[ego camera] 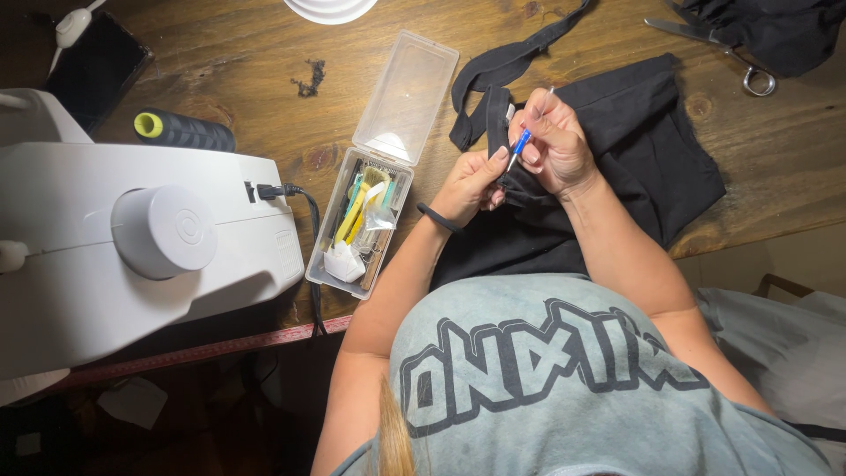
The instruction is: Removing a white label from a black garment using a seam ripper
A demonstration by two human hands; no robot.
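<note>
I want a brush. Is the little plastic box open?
Open: the clear plastic box has its lid flipped back flat on the table.

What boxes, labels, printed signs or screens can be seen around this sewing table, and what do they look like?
Clear plastic box: left of the hands, lid hinged open, holding yellow, teal and white sewing tools.
Dark phone: top left corner, flat black rectangle, screen off.
Shirt print: on the person's grey shirt, large outlined block letters.
Right hand holds a small blue tool over black fabric; left hand pinches the fabric.
</note>
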